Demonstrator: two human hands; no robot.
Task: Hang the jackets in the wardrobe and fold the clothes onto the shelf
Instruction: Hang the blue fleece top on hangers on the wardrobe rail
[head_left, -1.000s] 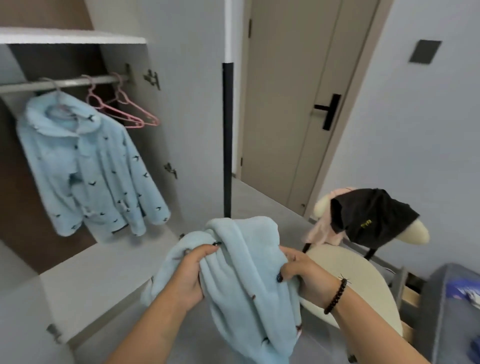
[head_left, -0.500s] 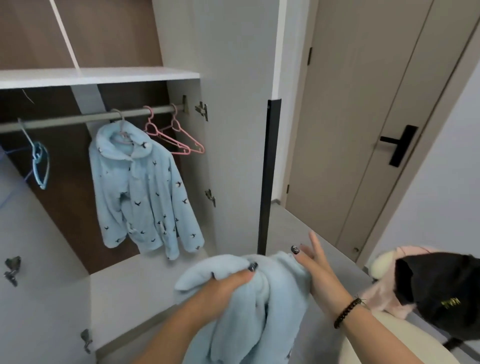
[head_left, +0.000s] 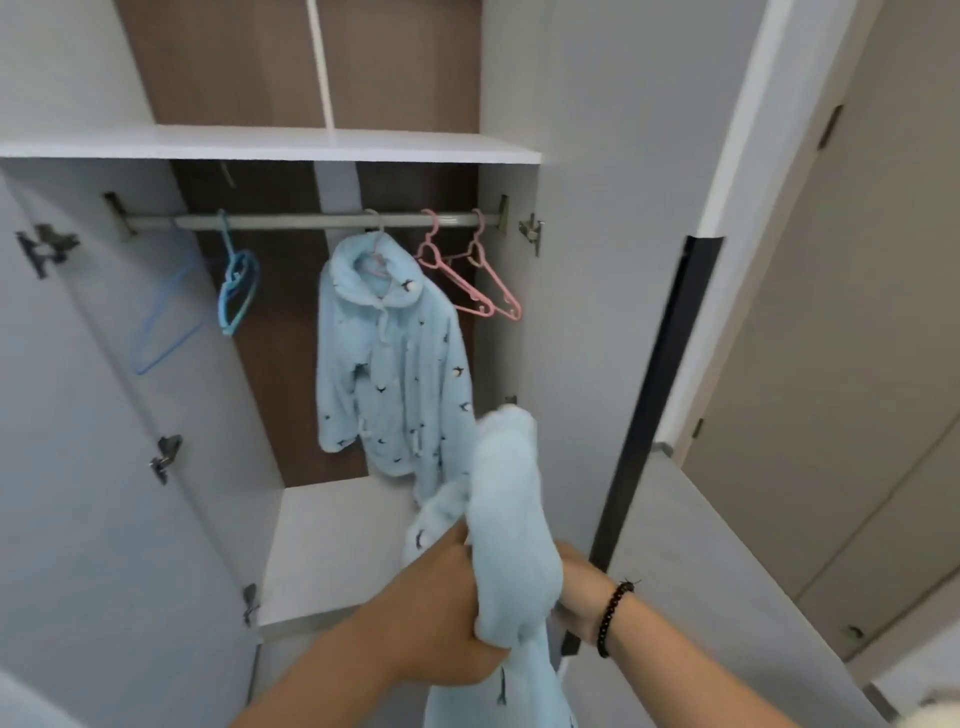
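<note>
A light blue fleece garment (head_left: 511, 525) with small dark prints is bunched up in front of the open wardrobe. My left hand (head_left: 441, 608) grips it from the left. My right hand (head_left: 574, 597), with a dark bead bracelet at the wrist, is mostly hidden behind the cloth, so its grasp is unclear. A matching blue fleece jacket (head_left: 389, 364) hangs on a hanger from the wardrobe rail (head_left: 311, 221). The white bottom shelf (head_left: 332, 540) lies below the jacket.
Two empty pink hangers (head_left: 478, 280) hang right of the jacket, blue hangers (head_left: 236, 291) to its left. A white upper shelf (head_left: 270, 143) spans the wardrobe. The wardrobe doors stand open on both sides. A beige room door (head_left: 857, 364) is at right.
The view has swung left and closer to the wardrobe. The bunched garment has risen toward the opening. My right hand, open beside the cloth before, now sits behind it.
</note>
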